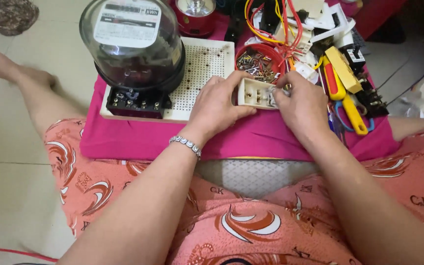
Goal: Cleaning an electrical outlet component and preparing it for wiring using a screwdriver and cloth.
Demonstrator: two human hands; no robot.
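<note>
At the centre of the frame, the left hand [217,105] is gripping a cream switch block [254,92] steady above the pink cloth [271,135] while the right hand [301,105] is pinching closed at its far end, seemingly working a fitting there.

- left of left hand [217,105]: electric meter [133,44] on white perforated board [204,64] blocks; bare pink cloth [138,137] in front is free
- ahead: red bowl of screws [258,61], wire tangle [271,19]
- right of right hand [303,105]: yellow-handled tools [349,105] crowd the edge
</note>
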